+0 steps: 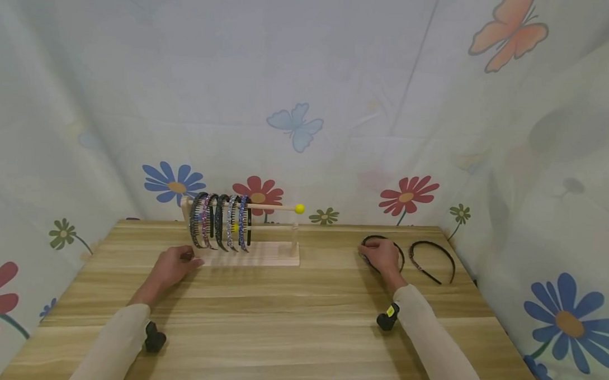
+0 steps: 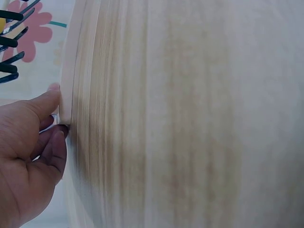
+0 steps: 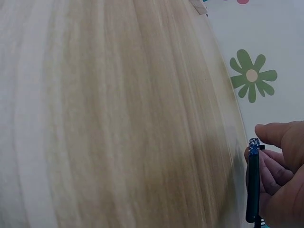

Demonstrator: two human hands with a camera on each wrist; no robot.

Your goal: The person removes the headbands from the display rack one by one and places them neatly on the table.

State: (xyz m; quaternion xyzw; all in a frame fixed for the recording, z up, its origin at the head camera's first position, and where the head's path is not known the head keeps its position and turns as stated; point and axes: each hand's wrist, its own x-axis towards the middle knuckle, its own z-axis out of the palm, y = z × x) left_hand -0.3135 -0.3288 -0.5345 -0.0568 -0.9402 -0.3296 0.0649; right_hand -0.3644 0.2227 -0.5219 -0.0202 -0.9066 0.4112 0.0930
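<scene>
1. Standing near the back edge of the wooden surface (image 1: 280,312), left of its middle, a wooden rack (image 1: 274,256) is being gripped at its lower left end by the left hand (image 1: 173,263), with only a narrow gap between thumb and fingers.
2. Five decorated headbands (image 1: 221,223) are being carried side by side on the rack's upper rod (image 1: 273,207), its right end being topped by a yellow ball (image 1: 300,209).
3. Toward the back right corner, a glitter-trimmed dark headband (image 3: 253,183) is being pinched by the right hand (image 1: 383,254); whether the surface is being touched by it cannot be told.
4. Just to its right, near the right edge, another dark headband (image 1: 421,268) is being borne by the surface, apart from the hand.
</scene>
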